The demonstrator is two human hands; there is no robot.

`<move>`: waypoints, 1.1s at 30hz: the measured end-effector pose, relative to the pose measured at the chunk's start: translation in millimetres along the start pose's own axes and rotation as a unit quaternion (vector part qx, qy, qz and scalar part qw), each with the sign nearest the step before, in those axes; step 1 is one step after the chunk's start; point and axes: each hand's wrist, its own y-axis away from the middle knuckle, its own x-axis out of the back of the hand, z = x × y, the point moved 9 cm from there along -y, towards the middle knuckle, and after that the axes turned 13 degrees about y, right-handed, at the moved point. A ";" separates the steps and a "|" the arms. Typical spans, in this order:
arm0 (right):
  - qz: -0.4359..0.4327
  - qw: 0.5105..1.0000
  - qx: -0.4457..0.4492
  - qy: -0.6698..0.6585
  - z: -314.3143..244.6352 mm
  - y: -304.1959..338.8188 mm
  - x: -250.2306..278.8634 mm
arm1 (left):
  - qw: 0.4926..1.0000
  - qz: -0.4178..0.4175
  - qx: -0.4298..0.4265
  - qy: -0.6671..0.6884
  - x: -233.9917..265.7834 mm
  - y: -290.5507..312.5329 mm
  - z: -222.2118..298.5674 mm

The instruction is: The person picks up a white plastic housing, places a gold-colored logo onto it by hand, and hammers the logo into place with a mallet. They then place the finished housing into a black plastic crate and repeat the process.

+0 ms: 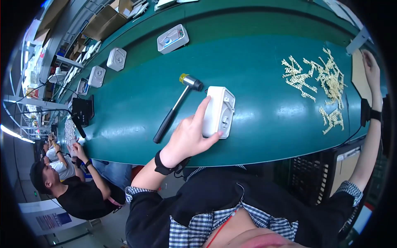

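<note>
Lying just left of the case (pixel 220 112), the hammer (pixel 178 108) points its handle toward the near edge of the bench (pixel 260 140), probably to keep it within easy reach. The left hand (pixel 190 134) grasps the case near the middle of that edge, index finger along its left side, thumb at its near end, likely to steady it. At the right end, the right hand (pixel 371 68) is by the cardboard (pixel 359 74); whether it grips anything, I cannot tell.

Around these, again from the left: a co-worker (pixel 82 196) by the near left edge, a black box (pixel 84 108) toward the left end, other cases (pixel 117 59) toward the far edge. The hammer's head crowds the case's left side; cream pieces (pixel 333 87) occupy the right end.
</note>
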 end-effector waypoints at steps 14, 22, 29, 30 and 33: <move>-0.153 0.882 0.078 -0.440 -504.5 223.7 3.6 | 0.981 0.115 0.044 0.149 25.2 32.3 -111.9; -0.160 0.721 -0.168 -0.652 -506.1 254.3 -66.4 | 0.982 -0.019 -0.188 -0.031 3.9 63.8 -66.4; -0.146 0.748 -0.134 -0.633 -492.6 215.8 -28.6 | 0.982 -0.028 -0.184 -0.019 25.6 25.2 -62.4; -0.125 0.757 -0.123 -0.629 -492.8 210.8 -19.6 | 0.989 -0.042 -0.142 0.029 28.7 9.3 -68.1; -0.105 0.779 -0.105 -0.609 -491.6 200.5 -9.7 | 0.988 -0.069 -0.056 0.123 28.9 -14.1 -77.3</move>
